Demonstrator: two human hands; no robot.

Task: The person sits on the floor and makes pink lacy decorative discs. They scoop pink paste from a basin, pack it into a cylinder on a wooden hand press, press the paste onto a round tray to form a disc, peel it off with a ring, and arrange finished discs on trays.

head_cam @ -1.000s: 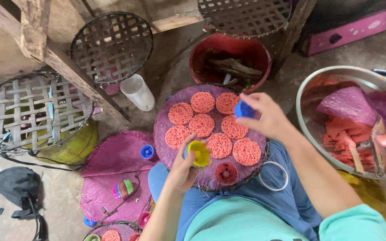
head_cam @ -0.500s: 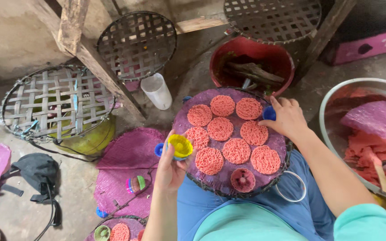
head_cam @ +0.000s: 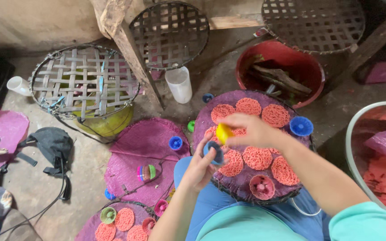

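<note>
A round purple tray [head_cam: 246, 193] rests on my lap, covered with several flat orange noodle discs [head_cam: 258, 157]. My right hand [head_cam: 253, 130] reaches across the tray to its left side and pinches a small yellow cup [head_cam: 223, 133]. Just below it, my left hand [head_cam: 199, 169] holds a small blue cup [head_cam: 214, 152] at the tray's left rim. The two cups are close together. Another blue cup [head_cam: 301, 126] sits at the tray's right rim, and a pink cup [head_cam: 262, 187] with orange filling stands near its front.
Purple mats [head_cam: 146, 147] on the floor to the left carry small coloured cups. Woven bamboo racks [head_cam: 83, 82] lie behind, beside a white cup [head_cam: 179, 85] and a wooden post [head_cam: 132, 58]. A red bucket [head_cam: 280, 71] holds sticks; a metal basin [head_cam: 371, 147] with pink sheets stands at right.
My right hand left the blue cup at the tray's right rim and swung left to the yellow cup, which my left hand held before. My left hand now holds a blue cup.
</note>
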